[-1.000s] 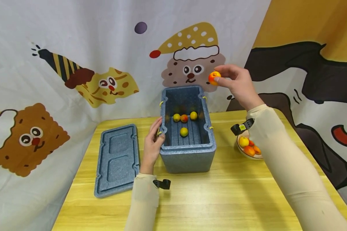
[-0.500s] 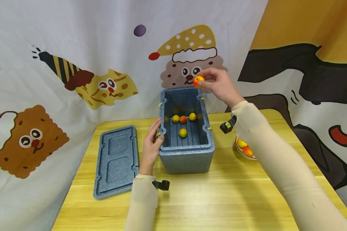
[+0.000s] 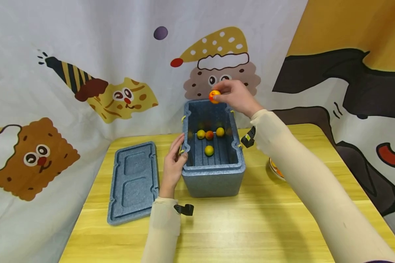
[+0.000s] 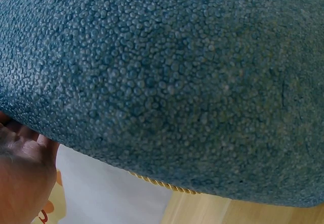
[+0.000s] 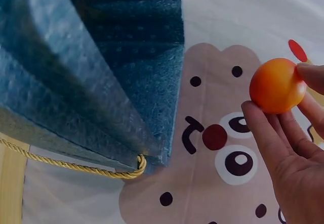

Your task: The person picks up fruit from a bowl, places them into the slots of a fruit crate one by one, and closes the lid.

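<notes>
My right hand [image 3: 237, 95] pinches a small round orange-red fruit [image 3: 214, 96] between thumb and fingers, over the far end of a grey-blue foam box [image 3: 214, 184]. The right wrist view shows this fruit [image 5: 277, 86] at the fingertips, apart from the box wall [image 5: 101, 92]. On the box's left rim rests my left hand [image 3: 173, 166], thumb at the top edge and fingers along the outer side. Inside the box lie several small fruits, among them a yellow one [image 3: 209, 150] and a redder one [image 3: 209, 135]. In the left wrist view the foam wall [image 4: 167, 82] fills most of the frame.
The box's lid [image 3: 135, 182] lies flat on the wooden table [image 3: 230, 230] to the left. A bowl [image 3: 275, 174] with fruit stands at the right, mostly hidden under my right forearm. Behind the table hangs a printed cloth [image 3: 118, 47]. Yellow cord [image 5: 76, 168] runs along the box.
My right hand has carried the fruit leftward from right of the box to above its far end. The forearm now covers more of the bowl. My left hand stays on the rim.
</notes>
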Demonstrator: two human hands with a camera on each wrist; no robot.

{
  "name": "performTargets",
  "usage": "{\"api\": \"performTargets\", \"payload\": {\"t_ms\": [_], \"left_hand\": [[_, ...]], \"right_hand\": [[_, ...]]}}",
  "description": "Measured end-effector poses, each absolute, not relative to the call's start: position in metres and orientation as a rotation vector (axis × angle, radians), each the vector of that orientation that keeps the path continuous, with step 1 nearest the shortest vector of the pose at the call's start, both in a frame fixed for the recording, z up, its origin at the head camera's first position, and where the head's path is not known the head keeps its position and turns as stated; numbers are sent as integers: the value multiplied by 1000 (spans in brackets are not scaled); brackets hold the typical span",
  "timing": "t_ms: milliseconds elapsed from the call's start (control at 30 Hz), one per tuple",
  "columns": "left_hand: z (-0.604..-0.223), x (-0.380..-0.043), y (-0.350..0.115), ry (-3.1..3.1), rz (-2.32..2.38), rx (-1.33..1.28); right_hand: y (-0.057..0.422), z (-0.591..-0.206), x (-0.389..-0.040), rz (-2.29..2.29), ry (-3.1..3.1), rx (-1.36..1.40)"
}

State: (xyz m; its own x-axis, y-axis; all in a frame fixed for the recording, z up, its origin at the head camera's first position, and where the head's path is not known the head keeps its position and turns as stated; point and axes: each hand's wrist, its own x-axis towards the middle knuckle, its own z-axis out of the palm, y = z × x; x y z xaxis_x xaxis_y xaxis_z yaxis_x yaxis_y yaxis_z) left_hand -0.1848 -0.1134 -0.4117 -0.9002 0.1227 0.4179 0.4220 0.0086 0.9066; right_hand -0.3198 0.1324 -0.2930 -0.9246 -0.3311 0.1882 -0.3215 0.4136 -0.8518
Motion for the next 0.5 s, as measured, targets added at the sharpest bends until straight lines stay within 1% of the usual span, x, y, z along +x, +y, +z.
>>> {"api": "performTargets", "payload": {"t_ms": [500], "left_hand": [[-413, -187, -115, -2047, -1976, -598]], "right_hand": [[123, -304, -329, -1416, 2668, -584]]}}
